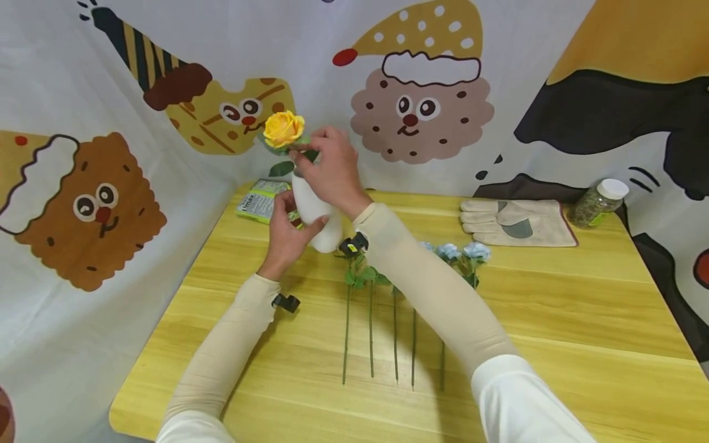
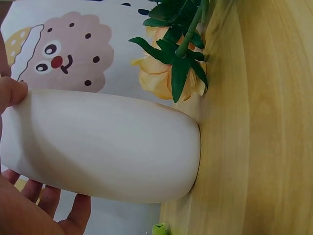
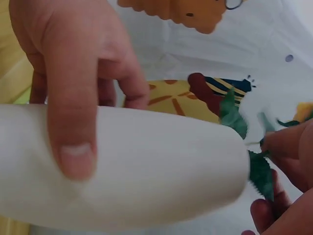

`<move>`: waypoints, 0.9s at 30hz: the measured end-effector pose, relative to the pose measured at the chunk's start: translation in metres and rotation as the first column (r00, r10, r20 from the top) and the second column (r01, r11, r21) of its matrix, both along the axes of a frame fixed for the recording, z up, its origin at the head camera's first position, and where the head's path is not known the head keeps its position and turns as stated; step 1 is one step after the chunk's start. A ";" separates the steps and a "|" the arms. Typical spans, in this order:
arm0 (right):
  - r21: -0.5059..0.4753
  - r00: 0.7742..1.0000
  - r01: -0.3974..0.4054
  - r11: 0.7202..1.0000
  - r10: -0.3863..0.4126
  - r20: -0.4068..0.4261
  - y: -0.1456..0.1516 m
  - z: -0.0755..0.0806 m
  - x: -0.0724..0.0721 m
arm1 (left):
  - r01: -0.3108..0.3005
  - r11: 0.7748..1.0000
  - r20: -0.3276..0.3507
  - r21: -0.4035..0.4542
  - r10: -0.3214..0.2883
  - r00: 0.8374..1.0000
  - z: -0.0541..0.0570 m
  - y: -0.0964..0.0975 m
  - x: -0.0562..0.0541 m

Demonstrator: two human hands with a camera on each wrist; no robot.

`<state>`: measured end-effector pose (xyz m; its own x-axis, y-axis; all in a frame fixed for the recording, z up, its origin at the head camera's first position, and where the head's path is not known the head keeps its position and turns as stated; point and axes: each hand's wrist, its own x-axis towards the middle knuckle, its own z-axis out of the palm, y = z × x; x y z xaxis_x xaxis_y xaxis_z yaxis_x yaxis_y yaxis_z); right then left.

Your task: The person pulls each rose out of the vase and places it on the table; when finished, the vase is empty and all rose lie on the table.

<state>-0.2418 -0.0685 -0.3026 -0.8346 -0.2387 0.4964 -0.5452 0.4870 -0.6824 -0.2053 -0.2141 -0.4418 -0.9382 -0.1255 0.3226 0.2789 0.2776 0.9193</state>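
A white vase (image 1: 309,198) stands on the table. My left hand (image 1: 289,235) grips its body, the thumb on one side and the fingers round the other, as the left wrist view also shows on the vase (image 2: 112,147). Above the mouth of the vase is a yellow rose (image 1: 284,129) with green leaves. My right hand (image 1: 331,165) pinches its stem just under the bloom. In the right wrist view leaves (image 3: 261,174) stick out at the vase's rim, and the lower stem is hidden inside.
Several long-stemmed flowers lie on the table (image 1: 266,369), among them pale blue blooms (image 1: 477,251) and a peach bloom (image 2: 156,81) close by the vase. A green packet (image 1: 259,202) lies behind the left hand. A work glove (image 1: 545,224) and a lidded jar (image 1: 592,208) are back right.
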 end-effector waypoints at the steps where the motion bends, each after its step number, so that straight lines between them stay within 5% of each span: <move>1: -0.004 1.000 0.014 1.000 -0.014 -0.008 0.003 0.001 0.001 | 0.000 1.000 0.001 0.002 0.000 1.000 0.000 0.000 0.000; 5: -0.055 0.998 0.045 0.997 -0.048 -0.047 0.016 0.001 0.000 | 0.002 1.000 0.002 0.008 -0.002 1.000 0.001 0.003 0.001; 11: -0.226 1.000 -0.003 0.974 0.006 0.012 0.035 -0.002 -0.003 | -0.012 1.000 -0.002 -0.005 0.011 1.000 -0.001 0.003 0.000; 18: -0.489 0.975 -0.065 0.870 0.160 0.155 0.046 -0.001 -0.001 | -0.013 1.000 -0.011 -0.007 0.013 1.000 -0.002 0.003 -0.001; 22: -0.578 0.977 -0.031 0.815 0.146 0.155 0.051 0.000 0.003 | -0.026 1.000 0.006 -0.012 0.026 1.000 -0.002 0.004 -0.002; 27: -0.700 0.987 -0.023 0.713 0.128 0.098 0.055 -0.001 0.003 | -0.028 1.000 0.011 -0.009 0.028 1.000 0.000 0.006 0.000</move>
